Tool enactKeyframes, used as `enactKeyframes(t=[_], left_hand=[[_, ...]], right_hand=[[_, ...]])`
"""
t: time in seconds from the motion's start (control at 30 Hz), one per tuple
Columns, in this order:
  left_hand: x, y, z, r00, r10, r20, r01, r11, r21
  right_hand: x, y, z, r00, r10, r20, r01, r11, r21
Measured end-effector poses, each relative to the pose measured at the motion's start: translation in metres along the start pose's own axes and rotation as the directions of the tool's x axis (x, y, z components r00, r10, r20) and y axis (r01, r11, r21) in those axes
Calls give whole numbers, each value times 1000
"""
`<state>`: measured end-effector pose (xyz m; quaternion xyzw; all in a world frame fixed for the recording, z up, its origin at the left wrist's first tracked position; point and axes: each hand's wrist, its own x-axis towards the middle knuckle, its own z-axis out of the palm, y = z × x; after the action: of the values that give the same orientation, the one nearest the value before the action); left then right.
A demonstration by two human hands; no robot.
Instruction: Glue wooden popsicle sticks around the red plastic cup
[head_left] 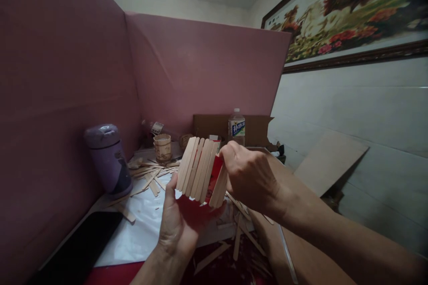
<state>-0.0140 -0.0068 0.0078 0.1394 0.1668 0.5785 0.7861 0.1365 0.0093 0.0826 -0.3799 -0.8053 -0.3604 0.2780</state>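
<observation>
A red container (216,173) is held up over the table, tilted, with wooden sticks (196,170) standing side by side around its outside. A strip of its red surface shows between the sticks near the right side. My left hand (179,218) cups the container from below and the left, its thumb along the edge. At the upper right of the container, my right hand (247,173) has its fingers bent together against the rim beside the red gap. What those fingers pinch, if anything, is hidden.
Loose sticks (152,182) lie scattered over white sheeting (133,240). A purple flask (109,160) stands left, a dark flat object (83,245) nearer. Behind are a stick-covered cup (162,149), a clear bottle (236,127) and cardboard (210,124). Pink panels (207,67) rise behind and left.
</observation>
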Motion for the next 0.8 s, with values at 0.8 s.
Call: enactKeyframes(t=[0.8], left_hand=[[-1,1,1,1000,23,-20,-25,995,-92]], right_hand=[[-12,-8,-1,983,157,97,-174,964,199]])
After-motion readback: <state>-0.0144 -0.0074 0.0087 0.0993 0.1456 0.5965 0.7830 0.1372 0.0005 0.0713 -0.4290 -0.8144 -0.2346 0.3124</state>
